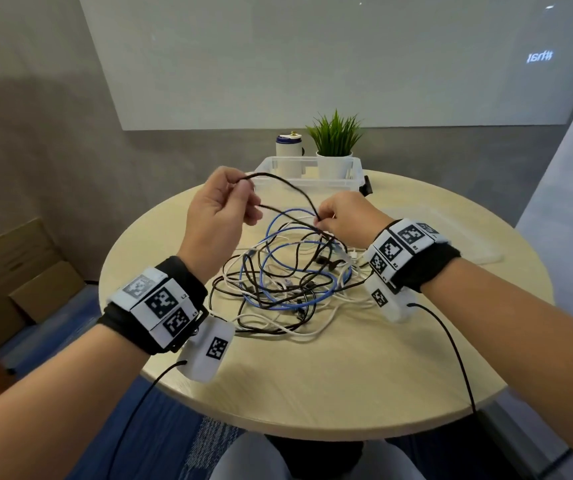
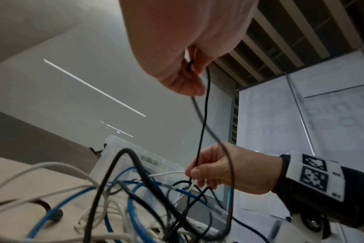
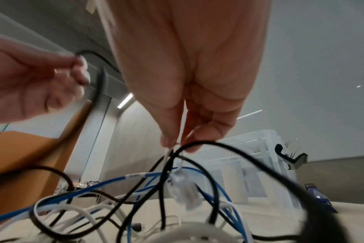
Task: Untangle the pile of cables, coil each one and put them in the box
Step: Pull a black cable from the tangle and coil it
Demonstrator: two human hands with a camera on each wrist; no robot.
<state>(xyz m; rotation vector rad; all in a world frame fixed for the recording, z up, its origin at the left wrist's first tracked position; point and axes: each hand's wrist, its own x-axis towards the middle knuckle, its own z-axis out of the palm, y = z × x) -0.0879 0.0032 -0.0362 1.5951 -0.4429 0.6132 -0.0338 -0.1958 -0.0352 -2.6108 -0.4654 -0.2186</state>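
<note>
A tangled pile of black, white and blue cables lies in the middle of the round table. One thin black cable arches up out of it between my hands. My left hand is raised above the pile's far left and pinches that black cable between thumb and fingertips. My right hand is lower, at the pile's far right, and pinches the same cable together with a white strand. A clear plug dangles just below my right hand. The clear plastic box stands behind the pile.
A potted green plant and a white-and-blue cylinder stand behind the box at the table's far edge. Cardboard boxes sit on the floor to the left. Bare tabletop lies in front of the pile and to its right.
</note>
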